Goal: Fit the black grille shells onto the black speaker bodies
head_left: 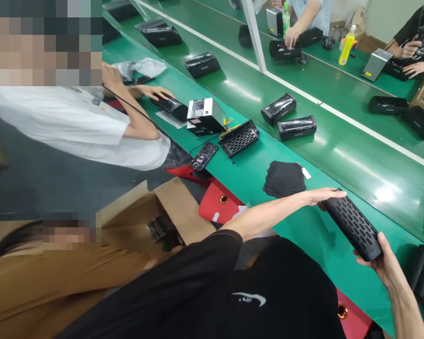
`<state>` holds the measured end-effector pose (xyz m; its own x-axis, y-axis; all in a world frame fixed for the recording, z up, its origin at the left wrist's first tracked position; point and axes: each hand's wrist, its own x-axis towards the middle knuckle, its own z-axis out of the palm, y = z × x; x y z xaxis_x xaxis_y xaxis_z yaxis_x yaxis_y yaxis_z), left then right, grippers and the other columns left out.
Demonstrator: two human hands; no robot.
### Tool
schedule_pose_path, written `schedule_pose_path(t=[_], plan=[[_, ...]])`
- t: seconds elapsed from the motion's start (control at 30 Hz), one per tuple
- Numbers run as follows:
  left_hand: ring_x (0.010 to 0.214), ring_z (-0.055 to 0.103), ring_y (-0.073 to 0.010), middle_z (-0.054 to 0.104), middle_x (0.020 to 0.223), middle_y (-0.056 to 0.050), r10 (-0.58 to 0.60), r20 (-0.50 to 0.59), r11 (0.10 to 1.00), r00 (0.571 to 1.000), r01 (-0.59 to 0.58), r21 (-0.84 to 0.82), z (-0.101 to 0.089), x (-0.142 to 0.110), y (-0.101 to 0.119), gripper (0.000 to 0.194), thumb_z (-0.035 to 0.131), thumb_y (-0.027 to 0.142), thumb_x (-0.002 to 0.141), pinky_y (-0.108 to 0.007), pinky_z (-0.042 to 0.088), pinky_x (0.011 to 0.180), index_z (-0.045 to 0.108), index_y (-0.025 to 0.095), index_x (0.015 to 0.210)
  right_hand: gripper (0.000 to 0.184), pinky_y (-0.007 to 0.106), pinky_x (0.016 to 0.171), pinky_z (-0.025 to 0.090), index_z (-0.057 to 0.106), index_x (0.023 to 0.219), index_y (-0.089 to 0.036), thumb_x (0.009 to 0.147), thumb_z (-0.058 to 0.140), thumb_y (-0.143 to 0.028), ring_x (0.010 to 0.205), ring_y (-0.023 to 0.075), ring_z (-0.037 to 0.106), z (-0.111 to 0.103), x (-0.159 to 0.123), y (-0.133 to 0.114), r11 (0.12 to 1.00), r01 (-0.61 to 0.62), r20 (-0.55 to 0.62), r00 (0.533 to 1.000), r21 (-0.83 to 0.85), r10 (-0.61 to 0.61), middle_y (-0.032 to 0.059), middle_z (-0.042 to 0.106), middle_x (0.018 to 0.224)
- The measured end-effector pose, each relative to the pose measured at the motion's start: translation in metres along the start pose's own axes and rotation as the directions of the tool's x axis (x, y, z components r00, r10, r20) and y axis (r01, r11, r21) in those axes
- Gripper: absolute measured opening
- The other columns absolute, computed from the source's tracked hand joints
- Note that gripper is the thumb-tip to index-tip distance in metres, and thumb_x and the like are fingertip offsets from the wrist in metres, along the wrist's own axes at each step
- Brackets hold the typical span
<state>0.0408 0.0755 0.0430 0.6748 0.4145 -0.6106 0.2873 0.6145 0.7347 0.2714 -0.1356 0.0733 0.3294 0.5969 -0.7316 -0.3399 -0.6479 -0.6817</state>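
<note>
A black speaker housing [355,223] with rows of oblong slots is held at an angle over the green table. My left hand [323,197] grips its far upper end, and my right hand [383,263] is wrapped round its near lower end. The undersides of both grips are hidden by the housing. To the left of it on the table lies a stack of black cloth pieces [285,179] with a white tag [305,173]. Several similar black housings [422,275] stand at the right edge of the view, close to my right hand.
Along the bench [249,162] are a slotted shell [240,138], a phone [204,156] and a metal-cased device [205,115]. Speakers [297,127] sit on the green conveyor. A co-worker in white [92,127] sits left; another person bends by an open carton [183,207].
</note>
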Motion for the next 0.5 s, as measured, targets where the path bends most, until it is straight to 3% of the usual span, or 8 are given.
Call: schedule_pose_path(t=[0.07,0.17,0.3,0.4,0.47,0.5], plan=[[0.143,0.060,-0.0364,0.060,0.158,-0.016,0.062,0.001,0.997,0.998,-0.061,-0.049,-0.007,0.004,-0.010,0.112,0.089,0.074,0.061,-0.049,0.052,0.116,0.055,0.025,0.156,0.084,0.058,0.073,0.063,0.067,0.130,-0.019,0.073,0.082,-0.078,0.091,0.0390,0.075,0.001,0.002,0.015,0.998,-0.049,0.036,0.998,0.036,0.048,0.0190,0.074,0.117],[0.152,0.052,-0.0365,0.056,0.163,-0.016,0.130,-0.083,0.990,0.988,-0.134,-0.035,-0.014,0.010,-0.024,0.112,0.095,0.065,0.059,-0.047,0.041,0.127,0.058,0.022,0.155,0.079,0.050,0.091,0.061,0.070,0.126,-0.021,0.066,0.095,-0.065,0.109,0.0336,0.072,0.009,-0.005,0.039,0.997,0.030,0.013,0.999,0.065,-0.031,0.0138,0.074,0.126],[0.142,0.061,-0.0406,0.063,0.154,-0.019,-0.022,-0.062,0.999,0.998,0.019,-0.047,-0.022,0.019,-0.021,0.117,0.095,0.068,0.058,-0.053,0.051,0.117,0.056,0.022,0.158,0.075,0.045,0.094,0.060,0.073,0.116,-0.020,0.059,0.098,-0.062,0.108,0.0312,0.071,0.025,-0.001,0.054,0.991,0.078,-0.040,0.996,0.113,-0.074,0.0111,0.076,0.116],[0.141,0.060,-0.0408,0.041,0.171,-0.024,0.037,-0.116,0.984,0.993,-0.056,-0.167,-0.025,0.028,-0.006,0.128,0.096,0.068,0.059,-0.051,0.061,0.102,0.040,0.030,0.167,0.075,0.045,0.077,0.063,0.072,0.107,-0.019,0.057,0.094,-0.071,0.094,0.0320,0.071,0.037,0.034,0.031,0.981,0.092,-0.084,0.993,0.173,-0.078,0.0108,0.075,0.104],[0.141,0.059,-0.0381,0.030,0.176,-0.022,0.141,-0.212,0.960,0.967,-0.185,-0.208,-0.022,0.034,0.001,0.123,0.097,0.064,0.062,-0.045,0.064,0.096,0.040,0.034,0.167,0.068,0.042,0.071,0.062,0.071,0.108,-0.019,0.068,0.088,-0.072,0.089,0.0293,0.071,0.046,0.072,-0.001,0.966,0.128,-0.122,0.987,0.224,-0.103,0.0093,0.073,0.101],[0.139,0.059,-0.0365,0.031,0.175,-0.022,0.176,-0.249,0.952,0.952,-0.229,-0.202,-0.019,0.036,0.002,0.118,0.097,0.063,0.064,-0.043,0.064,0.095,0.044,0.033,0.164,0.061,0.040,0.073,0.062,0.070,0.110,-0.018,0.078,0.084,-0.069,0.088,0.0264,0.070,0.050,0.094,-0.019,0.956,0.159,-0.144,0.981,0.248,-0.126,0.0083,0.072,0.101]])
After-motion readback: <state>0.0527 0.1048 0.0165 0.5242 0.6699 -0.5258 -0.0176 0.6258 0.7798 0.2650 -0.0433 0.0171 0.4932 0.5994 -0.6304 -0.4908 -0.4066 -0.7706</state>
